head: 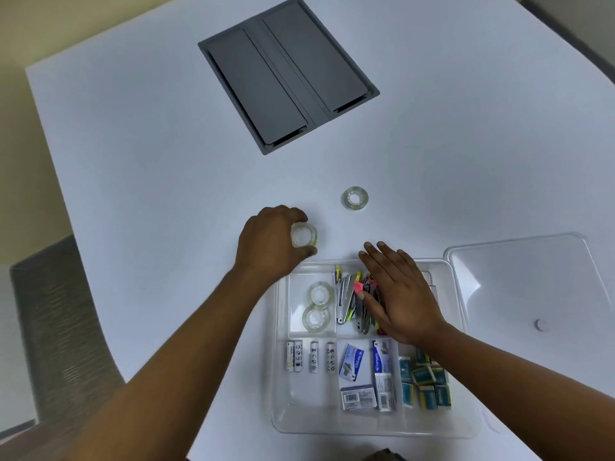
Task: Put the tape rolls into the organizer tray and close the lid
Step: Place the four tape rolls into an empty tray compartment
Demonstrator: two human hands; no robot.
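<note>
My left hand (271,242) is shut on a clear tape roll (304,234), just beyond the far left corner of the clear organizer tray (278,377). Another tape roll (355,198) lies flat on the white table, farther away and to the right. Two tape rolls (318,306) lie in the tray's far left compartment. My right hand (399,294) rests flat, fingers apart, over the tray's pen compartment, holding nothing. The clear lid (532,287) lies on the table to the right of the tray.
The tray also holds batteries (309,356), staple boxes (366,377), small blue packs (427,384) and pens (349,301). A grey cable-port cover (288,73) is set into the table farther back. A grey chair (56,321) stands at the left edge.
</note>
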